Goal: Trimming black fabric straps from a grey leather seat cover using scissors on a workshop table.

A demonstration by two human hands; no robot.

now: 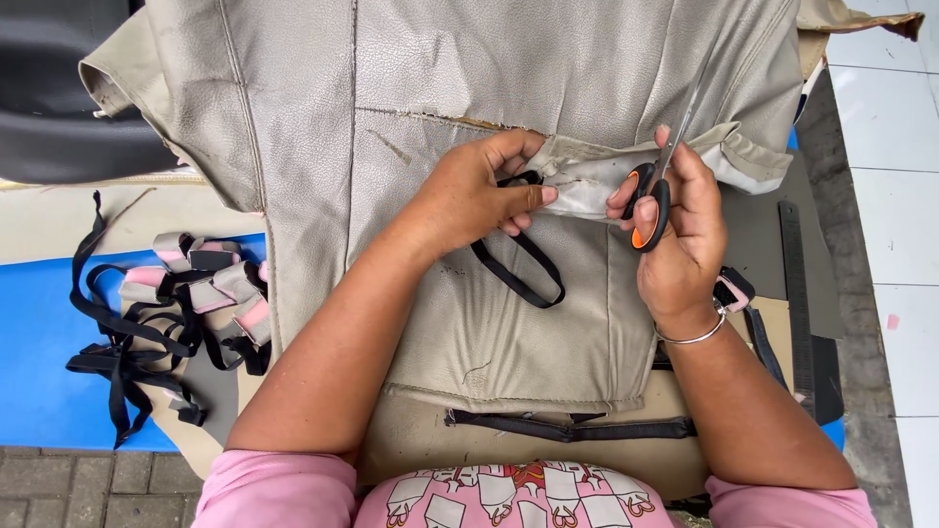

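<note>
A worn beige leather-like seat cover [469, 88] lies spread in front of me, with a torn seam across its middle. My left hand [469, 196] pinches a folded flap of the cover [587, 181] together with a black strap loop [523, 274] that hangs down from it. My right hand [680, 240] grips scissors with black and orange handles [648, 205]; their blades point up and away over the flap's right end. A silver bangle sits on my right wrist.
A pile of black straps with beige and pink tabs [166, 313] lies at the left on a blue surface [39, 332]. A dark metal ruler [797, 293] lies at the right. Another black strap [572, 427] runs along the cover's near edge. White floor tiles are at the far right.
</note>
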